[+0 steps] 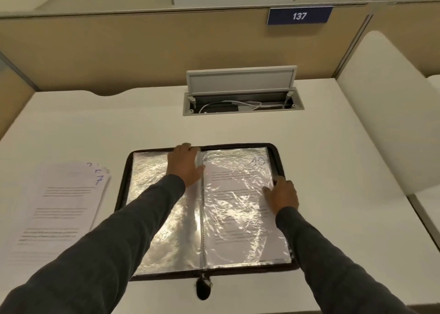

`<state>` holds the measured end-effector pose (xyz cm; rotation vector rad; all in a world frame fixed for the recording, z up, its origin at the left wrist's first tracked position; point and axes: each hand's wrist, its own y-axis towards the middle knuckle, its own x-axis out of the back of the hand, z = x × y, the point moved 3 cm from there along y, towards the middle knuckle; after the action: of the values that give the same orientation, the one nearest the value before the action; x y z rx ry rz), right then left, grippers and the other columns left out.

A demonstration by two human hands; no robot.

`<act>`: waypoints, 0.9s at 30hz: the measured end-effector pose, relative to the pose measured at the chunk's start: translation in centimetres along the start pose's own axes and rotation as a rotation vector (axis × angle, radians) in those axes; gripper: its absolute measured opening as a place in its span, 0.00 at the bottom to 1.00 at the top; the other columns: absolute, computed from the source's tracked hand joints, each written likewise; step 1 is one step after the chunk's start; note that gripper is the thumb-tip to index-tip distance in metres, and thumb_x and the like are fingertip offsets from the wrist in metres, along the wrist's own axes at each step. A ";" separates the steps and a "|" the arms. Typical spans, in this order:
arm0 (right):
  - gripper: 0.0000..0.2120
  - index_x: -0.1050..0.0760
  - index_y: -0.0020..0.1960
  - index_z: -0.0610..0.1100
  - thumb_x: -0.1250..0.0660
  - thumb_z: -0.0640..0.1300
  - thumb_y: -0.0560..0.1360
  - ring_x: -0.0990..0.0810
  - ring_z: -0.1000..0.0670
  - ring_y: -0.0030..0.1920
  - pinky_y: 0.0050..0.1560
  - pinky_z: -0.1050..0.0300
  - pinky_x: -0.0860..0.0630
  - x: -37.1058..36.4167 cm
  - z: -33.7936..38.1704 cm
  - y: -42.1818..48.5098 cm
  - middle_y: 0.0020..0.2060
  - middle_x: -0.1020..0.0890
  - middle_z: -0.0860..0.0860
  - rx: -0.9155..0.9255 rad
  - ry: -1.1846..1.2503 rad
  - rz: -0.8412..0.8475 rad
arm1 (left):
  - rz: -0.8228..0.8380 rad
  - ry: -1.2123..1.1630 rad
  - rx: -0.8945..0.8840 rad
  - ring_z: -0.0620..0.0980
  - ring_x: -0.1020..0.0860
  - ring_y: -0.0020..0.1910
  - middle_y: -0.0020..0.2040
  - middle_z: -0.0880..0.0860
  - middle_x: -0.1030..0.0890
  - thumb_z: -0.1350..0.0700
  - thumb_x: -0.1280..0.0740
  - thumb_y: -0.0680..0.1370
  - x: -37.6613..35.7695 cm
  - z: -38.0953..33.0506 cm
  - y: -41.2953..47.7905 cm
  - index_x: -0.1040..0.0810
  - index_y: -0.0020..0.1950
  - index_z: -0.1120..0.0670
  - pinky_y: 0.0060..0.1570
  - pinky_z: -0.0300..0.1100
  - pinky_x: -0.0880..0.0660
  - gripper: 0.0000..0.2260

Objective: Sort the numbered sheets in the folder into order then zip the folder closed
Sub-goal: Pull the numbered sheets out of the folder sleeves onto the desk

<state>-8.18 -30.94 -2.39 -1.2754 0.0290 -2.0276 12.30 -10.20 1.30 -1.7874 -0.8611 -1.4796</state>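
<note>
folder (277, 157) is laid open on the desk (142, 128), loose sheets (59, 206) stacked just left, left hand (184, 163) pressed flat and open by the spine, right hand (283, 194) pinched on the sheet-10 sleeve (238, 209) edge; sleeve could be creased or torn if pulled skewed.

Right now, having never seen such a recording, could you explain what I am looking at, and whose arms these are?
There is no machine: a person wears a camera on the head, so you look down along their own arms. On the white desk lies an open zip folder with plastic sleeves. The left hand rests flat near the spine; the right hand touches the outer edge of the sleeve holding sheet 40. Loose numbered sheets lie at the left.
</note>
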 end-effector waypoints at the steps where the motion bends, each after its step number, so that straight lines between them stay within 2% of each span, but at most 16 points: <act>1: 0.23 0.31 0.71 0.44 0.32 0.49 0.79 0.24 0.38 0.64 0.62 0.48 0.27 0.0 0.0 0.1 0.64 0.25 0.41 0.000 0.020 0.004 | 0.023 -0.013 -0.036 0.56 0.32 0.68 0.70 0.55 0.29 0.43 0.34 0.76 -0.4 -1.1 0.1 0.30 0.70 0.50 0.66 0.53 0.33 0.25; 5: 0.15 0.26 0.64 0.45 0.31 0.46 0.78 0.21 0.41 0.58 0.56 0.53 0.26 0.1 -0.3 0.7 0.59 0.20 0.44 -0.005 0.099 -0.016 | 0.143 -0.118 -0.088 0.55 0.32 0.69 0.70 0.53 0.30 0.44 0.34 0.77 -1.8 -5.0 0.6 0.32 0.73 0.50 0.68 0.52 0.35 0.25; 9: 0.07 0.24 0.55 0.48 0.34 0.44 0.78 0.19 0.42 0.51 0.50 0.55 0.25 0.4 -0.5 1.3 0.53 0.17 0.46 -0.007 0.100 -0.029 | 0.222 -0.113 -0.118 0.55 0.33 0.71 0.73 0.53 0.32 0.46 0.36 0.79 -2.6 -7.7 1.5 0.35 0.75 0.50 0.70 0.52 0.37 0.25; 12: 0.07 0.20 0.52 0.48 0.36 0.43 0.77 0.20 0.43 0.50 0.51 0.55 0.24 0.6 -0.8 1.7 0.51 0.16 0.47 0.030 0.160 -0.002 | 0.251 -0.121 -0.117 0.56 0.34 0.72 0.74 0.54 0.34 0.50 0.37 0.80 -3.0 -8.9 2.5 0.37 0.76 0.51 0.70 0.52 0.37 0.24; 15: 0.11 0.17 0.55 0.45 0.37 0.42 0.78 0.20 0.45 0.51 0.51 0.60 0.28 0.7 -1.2 1.6 0.52 0.16 0.47 0.158 0.227 -0.003 | 0.242 -0.183 -0.117 0.54 0.40 0.76 0.78 0.54 0.38 0.54 0.38 0.81 -3.0 -9.6 3.5 0.41 0.78 0.52 0.74 0.51 0.42 0.26; 16: 0.12 0.17 0.56 0.45 0.37 0.42 0.78 0.20 0.46 0.52 0.52 0.60 0.28 0.8 -1.4 1.7 0.53 0.16 0.48 0.181 0.246 -0.008 | 0.228 -0.208 -0.117 0.54 0.39 0.76 0.77 0.54 0.37 0.56 0.38 0.81 -2.9 -9.7 3.8 0.41 0.78 0.53 0.74 0.50 0.41 0.26; 18: 0.12 0.17 0.56 0.45 0.37 0.41 0.78 0.20 0.47 0.53 0.54 0.59 0.26 1.0 -1.7 1.8 0.53 0.17 0.49 0.198 0.284 -0.007 | 0.170 -0.221 -0.123 0.56 0.31 0.69 0.70 0.55 0.29 0.56 0.36 0.80 -2.6 -10.1 4.6 0.34 0.74 0.52 0.69 0.50 0.35 0.22; 20: 0.11 0.17 0.53 0.47 0.37 0.40 0.77 0.19 0.48 0.51 0.54 0.56 0.23 1.1 -2.0 2.1 0.50 0.17 0.50 0.201 0.317 0.005 | 0.113 -0.224 -0.127 0.54 0.26 0.60 0.60 0.53 0.24 0.55 0.35 0.79 -2.2 -10.2 5.3 0.27 0.66 0.51 0.62 0.50 0.33 0.15; 22: 0.10 0.18 0.50 0.48 0.37 0.40 0.77 0.19 0.48 0.48 0.53 0.51 0.20 1.1 -2.2 2.4 0.48 0.17 0.51 0.204 0.347 0.009 | 0.076 -0.263 -0.128 0.53 0.25 0.53 0.53 0.50 0.22 0.54 0.32 0.77 -1.7 -10.2 6.0 0.24 0.55 0.51 0.58 0.49 0.31 0.08; 24: 0.09 0.18 0.49 0.48 0.37 0.40 0.77 0.19 0.48 0.47 0.53 0.49 0.19 1.1 -2.3 2.6 0.47 0.17 0.50 0.197 0.364 0.008 | 0.067 -0.283 -0.137 0.52 0.25 0.49 0.48 0.49 0.23 0.54 0.29 0.76 -1.3 -10.0 6.5 0.23 0.46 0.51 0.54 0.48 0.30 0.04; 27: 0.04 0.19 0.48 0.47 0.33 0.43 0.78 0.18 0.48 0.46 0.53 0.48 0.19 1.0 -2.3 2.8 0.45 0.17 0.50 0.188 0.396 0.034 | 0.084 -0.260 -0.177 0.51 0.25 0.48 0.46 0.49 0.24 0.56 0.29 0.75 -1.1 -9.9 7.2 0.19 0.42 0.52 0.51 0.47 0.27 0.02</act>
<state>-8.64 -34.33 -3.82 -0.7412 0.0438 -2.1665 12.51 -22.53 1.10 -2.1559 -0.7875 -1.3229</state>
